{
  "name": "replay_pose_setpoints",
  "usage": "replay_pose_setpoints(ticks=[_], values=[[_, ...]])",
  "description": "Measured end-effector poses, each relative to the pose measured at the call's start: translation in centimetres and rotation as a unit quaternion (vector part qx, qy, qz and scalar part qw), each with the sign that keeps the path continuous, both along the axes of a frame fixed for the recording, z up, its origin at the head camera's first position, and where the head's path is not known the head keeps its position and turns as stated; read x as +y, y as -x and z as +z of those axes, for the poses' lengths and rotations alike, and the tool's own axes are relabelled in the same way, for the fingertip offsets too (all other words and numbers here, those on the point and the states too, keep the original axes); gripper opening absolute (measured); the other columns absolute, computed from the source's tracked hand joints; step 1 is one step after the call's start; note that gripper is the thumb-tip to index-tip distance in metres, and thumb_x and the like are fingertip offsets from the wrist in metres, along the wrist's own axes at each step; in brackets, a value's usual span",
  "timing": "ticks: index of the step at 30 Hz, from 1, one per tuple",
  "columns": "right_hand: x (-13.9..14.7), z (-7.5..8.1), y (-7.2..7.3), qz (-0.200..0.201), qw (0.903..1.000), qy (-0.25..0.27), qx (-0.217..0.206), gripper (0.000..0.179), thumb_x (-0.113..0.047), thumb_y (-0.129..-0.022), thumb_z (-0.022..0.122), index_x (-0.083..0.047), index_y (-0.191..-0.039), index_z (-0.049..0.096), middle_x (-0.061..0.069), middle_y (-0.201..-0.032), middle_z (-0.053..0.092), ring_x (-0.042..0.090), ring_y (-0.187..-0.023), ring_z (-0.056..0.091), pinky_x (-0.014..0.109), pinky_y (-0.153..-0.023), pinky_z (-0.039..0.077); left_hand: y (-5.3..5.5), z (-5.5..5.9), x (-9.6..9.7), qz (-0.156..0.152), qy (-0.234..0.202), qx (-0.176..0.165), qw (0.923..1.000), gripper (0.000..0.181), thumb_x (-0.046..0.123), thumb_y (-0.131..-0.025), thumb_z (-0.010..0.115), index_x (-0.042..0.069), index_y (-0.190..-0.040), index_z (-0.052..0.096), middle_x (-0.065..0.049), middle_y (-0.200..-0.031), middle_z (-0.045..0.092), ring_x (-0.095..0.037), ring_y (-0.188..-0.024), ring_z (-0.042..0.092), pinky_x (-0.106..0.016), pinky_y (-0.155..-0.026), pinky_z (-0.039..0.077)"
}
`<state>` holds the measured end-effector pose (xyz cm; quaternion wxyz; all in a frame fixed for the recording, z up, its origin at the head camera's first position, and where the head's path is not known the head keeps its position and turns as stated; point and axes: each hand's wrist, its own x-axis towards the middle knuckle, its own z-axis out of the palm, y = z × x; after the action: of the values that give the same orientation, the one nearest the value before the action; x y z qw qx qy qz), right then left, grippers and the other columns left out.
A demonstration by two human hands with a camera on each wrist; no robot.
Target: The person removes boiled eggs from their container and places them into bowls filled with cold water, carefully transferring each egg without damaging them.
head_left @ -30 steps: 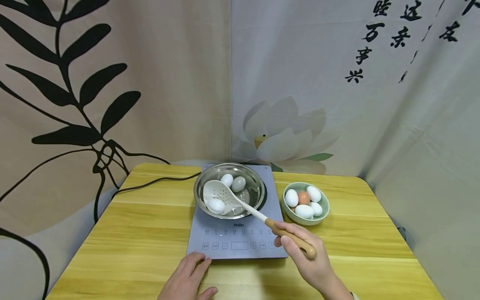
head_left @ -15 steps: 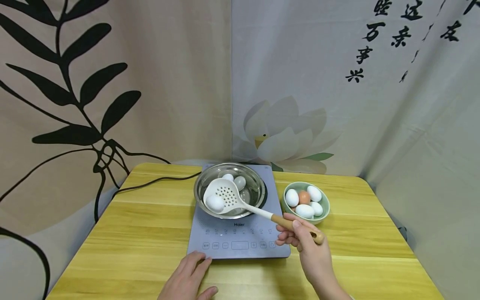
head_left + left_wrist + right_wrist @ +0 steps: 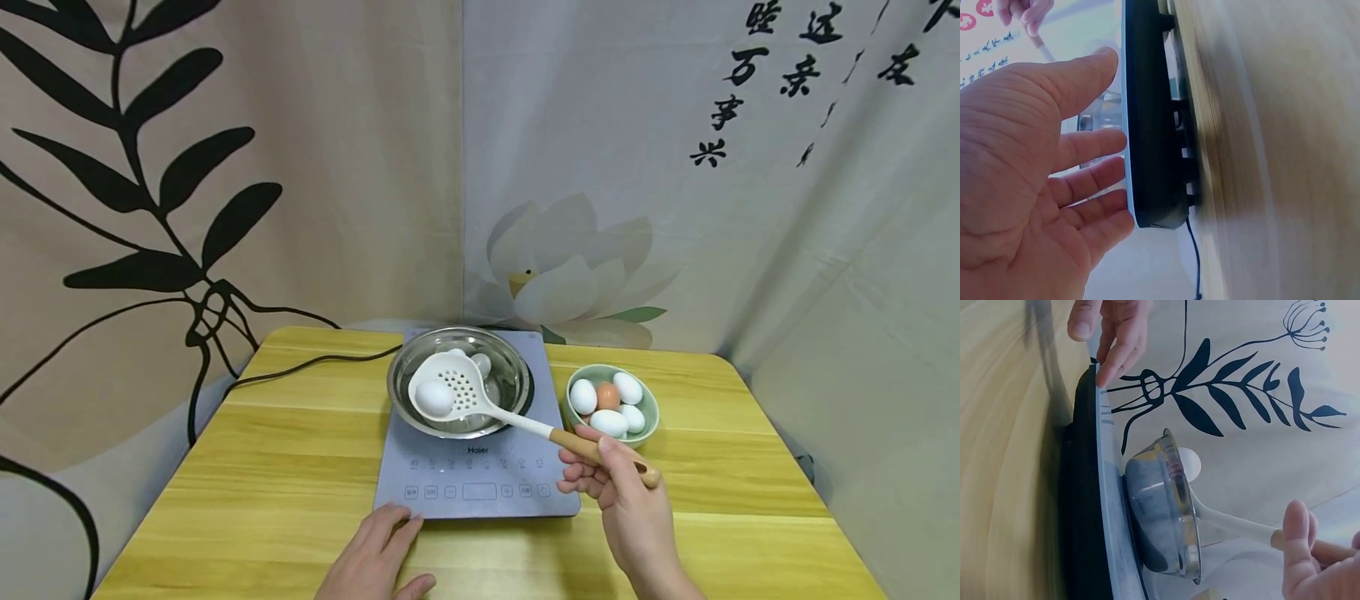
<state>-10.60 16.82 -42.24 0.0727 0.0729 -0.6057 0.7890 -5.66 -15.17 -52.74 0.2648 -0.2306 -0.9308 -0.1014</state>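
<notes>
My right hand [image 3: 630, 508] grips the wooden handle of a white slotted spoon [image 3: 468, 390]. In the spoon's bowl lies a white egg [image 3: 434, 398]; from the right wrist view this egg [image 3: 1190, 464] shows above the rim of the steel pot [image 3: 1154, 512]. Inside the pot [image 3: 513, 387], other eggs [image 3: 482, 364] are partly hidden behind the spoon. The pot stands on a grey induction cooktop [image 3: 450, 467]. My left hand [image 3: 375, 554] rests at the cooktop's near left corner, its relaxed fingertips [image 3: 1116, 142] touching the edge.
Right of the cooktop, a pale green bowl [image 3: 654, 412] holds several white eggs and a brown egg [image 3: 607, 396]. All stands on a wooden table [image 3: 735, 467]. A black cable [image 3: 322, 360] runs left from the cooktop. Printed curtains [image 3: 375, 167] hang behind.
The spoon has risen from low in the pot with the egg in it, levelling out and shifting slightly right. My right hand moved a little right with it. The left hand stayed put.
</notes>
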Motion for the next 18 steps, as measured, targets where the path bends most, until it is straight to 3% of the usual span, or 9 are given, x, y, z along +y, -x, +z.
replay_pose_setpoints(ticks=[11, 18], values=[[1.9, 0.4, -0.5, 0.017, 0.9991, 0.035, 0.017, 0.042, -0.021, -0.118, 0.038, 0.0, -0.13, 0.072, 0.012, -0.104, 0.082, 0.016, -0.087, 0.078, 0.035, -0.079, 0.069, 0.0, -0.1, 0.2, 0.012, 0.004, -0.007, 0.9999, 0.068, 0.06, -0.076, 0.09, 0.009, -0.12, 0.077, 0.001, -0.126, 0.062, -0.016, -0.119, 0.061, -0.032, -0.1, 0.054], [4.6, 1.0, -1.3, -0.016, 0.9982, 0.055, 0.019, 0.042, -0.022, -0.118, 0.037, 0.001, -0.131, 0.07, 0.014, -0.112, 0.082, 0.017, -0.087, 0.077, 0.033, -0.08, 0.068, -0.1, 0.0, 0.4, 0.015, 0.0, -0.015, 0.9998, 0.068, 0.058, -0.075, 0.091, 0.009, -0.12, 0.078, 0.0, -0.125, 0.062, -0.017, -0.118, 0.062, -0.035, -0.098, 0.058]])
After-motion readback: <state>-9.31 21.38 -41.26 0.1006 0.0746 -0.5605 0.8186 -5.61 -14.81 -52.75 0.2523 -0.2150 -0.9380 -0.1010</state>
